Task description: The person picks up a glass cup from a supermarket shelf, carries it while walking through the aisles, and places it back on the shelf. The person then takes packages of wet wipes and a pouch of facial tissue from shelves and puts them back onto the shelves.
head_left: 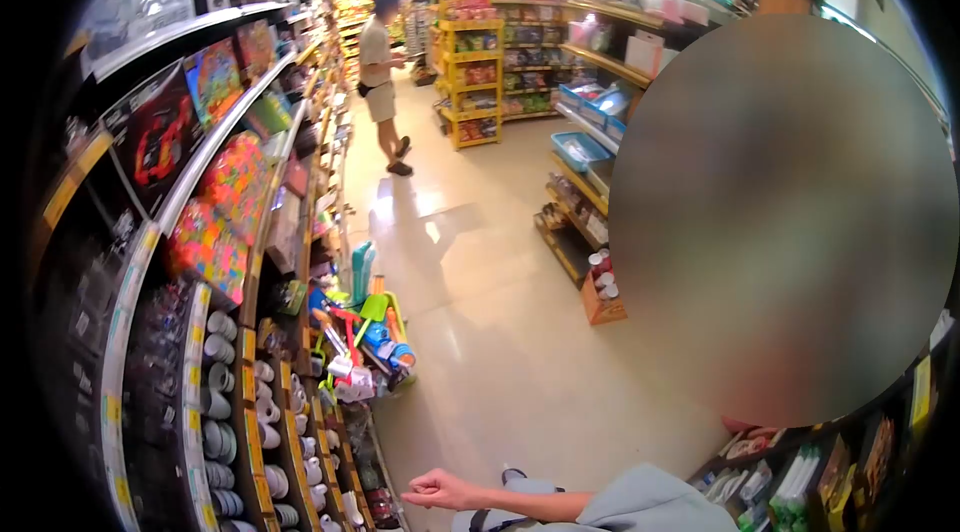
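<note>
My left hand (440, 490) reaches out at the bottom of the view, beyond a loose grey sleeve (645, 502). Its fingers are curled closed, and nothing shows in them. It hangs in front of the lower left shelf, apart from the goods. Nearest to it are stacked white cups and bowls (275, 482) on that shelf. A little farther up the aisle stands a bin of colourful plastic toys (375, 332), with a green toy shovel (373, 308) sticking up. My right hand is not in view.
Tall shelves (215, 157) line the left side. Ahead, a person (380, 72) stands in the aisle beside a yellow display rack (472, 82). Blue baskets (580, 150) and a cardboard box of jars (604, 304) are on the right. A large blurred patch hides much of that side.
</note>
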Demonstrator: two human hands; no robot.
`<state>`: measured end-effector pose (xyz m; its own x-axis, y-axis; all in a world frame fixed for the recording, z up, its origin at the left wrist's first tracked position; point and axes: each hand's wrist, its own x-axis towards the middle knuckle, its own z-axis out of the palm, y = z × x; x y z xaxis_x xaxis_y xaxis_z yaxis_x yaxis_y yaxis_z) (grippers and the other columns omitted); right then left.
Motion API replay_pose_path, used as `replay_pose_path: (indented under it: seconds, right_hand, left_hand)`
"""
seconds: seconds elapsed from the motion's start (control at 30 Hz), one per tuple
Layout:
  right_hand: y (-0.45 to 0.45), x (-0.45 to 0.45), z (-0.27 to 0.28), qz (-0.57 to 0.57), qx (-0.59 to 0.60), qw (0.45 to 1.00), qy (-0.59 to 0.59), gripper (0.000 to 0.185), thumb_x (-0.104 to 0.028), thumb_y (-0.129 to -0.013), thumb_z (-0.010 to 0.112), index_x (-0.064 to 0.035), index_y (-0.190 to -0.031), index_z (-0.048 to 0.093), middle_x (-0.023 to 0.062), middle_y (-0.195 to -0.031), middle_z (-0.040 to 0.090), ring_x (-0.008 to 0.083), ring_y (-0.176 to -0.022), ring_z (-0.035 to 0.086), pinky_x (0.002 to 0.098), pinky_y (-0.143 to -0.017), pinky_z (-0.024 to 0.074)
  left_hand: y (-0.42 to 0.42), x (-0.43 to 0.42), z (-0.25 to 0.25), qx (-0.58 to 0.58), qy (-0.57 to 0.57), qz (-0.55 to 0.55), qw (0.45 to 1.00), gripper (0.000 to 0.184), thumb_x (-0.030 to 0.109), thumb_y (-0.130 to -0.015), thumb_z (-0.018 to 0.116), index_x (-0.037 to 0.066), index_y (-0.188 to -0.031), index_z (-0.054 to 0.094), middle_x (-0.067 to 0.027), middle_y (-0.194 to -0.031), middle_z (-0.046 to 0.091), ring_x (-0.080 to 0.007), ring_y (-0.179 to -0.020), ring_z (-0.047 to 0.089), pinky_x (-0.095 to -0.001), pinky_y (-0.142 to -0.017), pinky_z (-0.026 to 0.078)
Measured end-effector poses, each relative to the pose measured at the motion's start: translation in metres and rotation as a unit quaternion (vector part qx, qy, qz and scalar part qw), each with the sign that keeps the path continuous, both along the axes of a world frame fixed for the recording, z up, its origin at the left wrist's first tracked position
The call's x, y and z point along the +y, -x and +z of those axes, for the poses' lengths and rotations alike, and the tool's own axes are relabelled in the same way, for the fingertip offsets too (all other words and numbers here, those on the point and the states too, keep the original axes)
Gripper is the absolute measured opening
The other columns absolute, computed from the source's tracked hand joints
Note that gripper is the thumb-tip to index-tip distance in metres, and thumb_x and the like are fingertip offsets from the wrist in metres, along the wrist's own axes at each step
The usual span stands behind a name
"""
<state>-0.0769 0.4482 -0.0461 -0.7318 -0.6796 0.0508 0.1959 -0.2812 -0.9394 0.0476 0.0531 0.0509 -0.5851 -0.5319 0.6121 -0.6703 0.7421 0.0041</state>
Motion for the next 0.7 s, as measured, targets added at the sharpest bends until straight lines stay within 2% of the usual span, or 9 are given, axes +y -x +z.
replay_pose_path:
  seconds: [0.03,0.07,0.1,0.13,0.23,0.3,0.43,0.57,0.7]
  right_hand:
    - [0.0,-0.001,0.017,0.022,-0.024,0.998,-0.05,0.037,-0.031,-0.101,0.058,-0.0084,-0.073,0.049,-0.0042,-0.065,0.046,0.0036,-0.061,0.043,0.0252,-0.054,0.0372]
    - [0.001,0.003,0.033,0.052,-0.046,0.993,-0.098,0.037,-0.033,-0.102,0.055,-0.0083,-0.074,0.05,-0.0028,-0.068,0.05,0.0043,-0.063,0.047,0.025,-0.055,0.0396]
    - [0.001,0.004,0.046,0.092,-0.063,0.983,-0.147,0.038,-0.034,-0.103,0.053,-0.0082,-0.075,0.051,-0.0014,-0.071,0.054,0.005,-0.066,0.05,0.0248,-0.056,0.042]
    - [0.0,0.002,0.047,0.094,-0.073,0.982,-0.147,0.041,-0.036,-0.103,0.05,-0.0076,-0.075,0.053,-0.0008,-0.07,0.054,0.0057,-0.064,0.051,0.0253,-0.055,0.0425]
    - [-0.01,-0.01,0.026,0.141,-0.063,0.986,-0.065,0.048,-0.041,-0.105,0.044,-0.0046,-0.078,0.058,0.0006,-0.066,0.056,0.008,-0.059,0.052,0.0252,-0.055,0.0445]
    - [-0.01,-0.016,0.038,0.182,-0.084,0.96,-0.195,0.059,-0.045,-0.107,0.034,-0.0023,-0.073,0.058,0.0051,-0.065,0.06,0.0127,-0.057,0.056,0.0275,-0.061,0.049]
    - [-0.011,-0.052,0.025,0.303,-0.055,0.947,-0.086,0.033,-0.028,-0.107,0.038,-0.0006,-0.101,0.056,0.0095,-0.077,0.064,0.017,-0.072,0.063,0.0309,-0.073,0.0512]
    - [-0.026,-0.092,0.041,0.391,-0.008,0.918,-0.065,0.019,-0.014,-0.105,0.045,-0.0017,-0.119,0.047,0.0121,-0.092,0.066,0.0185,-0.086,0.065,0.0321,-0.081,0.051]
    - [-0.043,-0.127,0.049,0.404,-0.066,0.906,-0.107,0.015,-0.012,-0.102,0.05,-0.0011,-0.113,0.051,0.0106,-0.091,0.065,0.0178,-0.087,0.063,0.0313,-0.081,0.0506]
  left_hand:
    - [-0.001,0.002,0.0,-0.01,0.02,0.015,1.0,0.053,0.048,-0.08,0.073,0.001,-0.104,0.071,-0.0204,-0.089,0.071,-0.0455,-0.078,0.066,-0.0512,-0.071,0.052]
    - [-0.004,-0.001,-0.012,-0.104,-0.052,0.145,0.983,0.053,0.039,-0.081,0.075,-0.001,-0.115,0.065,-0.0221,-0.105,0.069,-0.0439,-0.097,0.064,-0.048,-0.085,0.051]
    - [-0.022,-0.061,-0.069,-0.117,-0.152,0.094,0.977,0.06,0.029,-0.097,0.055,0.0,-0.147,0.038,-0.0201,-0.149,0.041,-0.0366,-0.138,0.035,-0.046,-0.116,0.025]
    - [-0.025,-0.052,-0.087,0.05,-0.015,-0.008,0.999,0.059,0.024,-0.087,0.07,-0.003,-0.135,0.05,-0.0235,-0.13,0.055,-0.0408,-0.122,0.048,-0.0477,-0.107,0.035]
    - [-0.021,0.033,-0.006,0.032,-0.074,-0.075,0.994,0.046,0.018,-0.082,0.067,-0.003,-0.122,0.057,-0.0208,-0.129,0.054,-0.0371,-0.124,0.045,-0.0472,-0.108,0.035]
    - [-0.031,0.051,0.018,-0.028,-0.173,-0.117,0.978,0.044,0.017,-0.078,0.07,0.001,-0.118,0.06,-0.0173,-0.13,0.053,-0.0345,-0.124,0.047,-0.0448,-0.106,0.039]
    - [-0.063,0.074,0.041,-0.075,-0.158,-0.144,0.974,0.044,0.023,-0.082,0.072,0.005,-0.121,0.061,-0.015,-0.126,0.059,-0.0317,-0.116,0.056,-0.0421,-0.1,0.045]
    - [-0.106,0.089,0.122,0.086,-0.158,-0.153,0.972,0.034,0.016,-0.08,0.077,0.004,-0.11,0.067,-0.0124,-0.108,0.069,-0.0294,-0.099,0.066,-0.0372,-0.087,0.053]
    - [-0.151,0.068,0.189,0.287,-0.098,-0.095,0.948,0.033,0.009,-0.081,0.075,0.001,-0.112,0.064,-0.0139,-0.112,0.067,-0.0248,-0.099,0.067,-0.034,-0.088,0.052]
